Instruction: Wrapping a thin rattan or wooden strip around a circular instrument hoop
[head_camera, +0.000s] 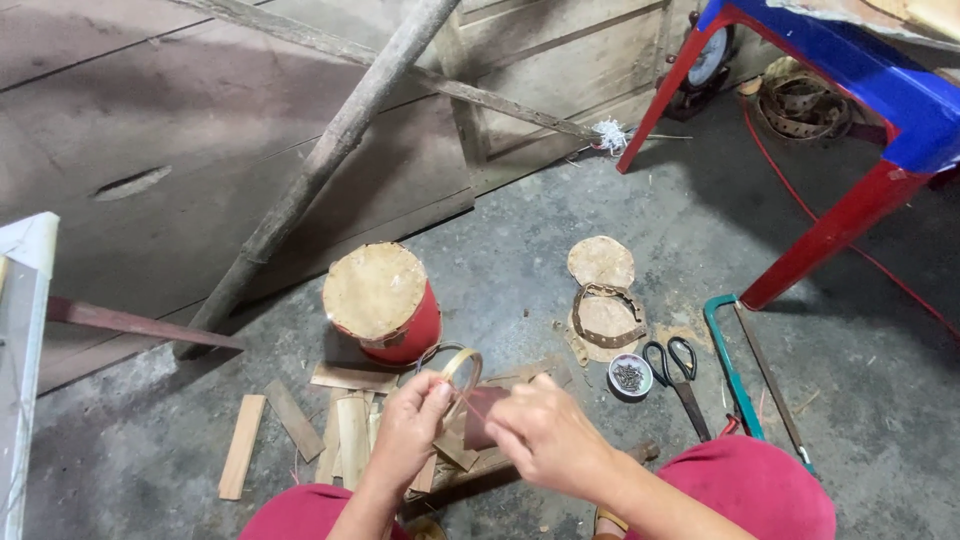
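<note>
My left hand (410, 428) pinches a small ring of thin bamboo strip (462, 367), held upright in front of me. My right hand (545, 432) is closed beside it, fingers pinched on a thin strip or thread that runs to the ring. Both hands hover above a pile of flat wooden slats (345, 430) on the concrete floor. My knees in red cloth (760, 490) show at the bottom.
A red can with a round woven lid (382, 300) stands ahead. Round discs and a woven band (605, 300), a small bowl of nails (629, 376), scissors (680, 375) and a green-framed hacksaw (745, 375) lie right. A red-and-blue table (860, 110) stands far right; a pole (330, 150) leans left.
</note>
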